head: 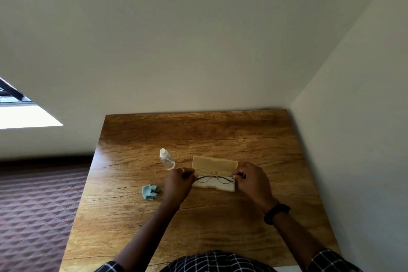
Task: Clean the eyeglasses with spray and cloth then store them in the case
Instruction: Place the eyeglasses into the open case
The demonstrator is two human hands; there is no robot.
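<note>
Thin metal-framed eyeglasses hang just over an open beige case in the middle of the wooden table. My left hand pinches the left end of the frame. My right hand pinches the right end; it wears a black wristband. A small clear spray bottle with a white cap stands just left of the case. A crumpled light-blue cloth lies on the table to the left of my left hand. Whether the glasses touch the case lining I cannot tell.
The table stands in a corner, with a cream wall behind and another along its right side. Patterned maroon floor lies off the left edge. A window opening shows at far left.
</note>
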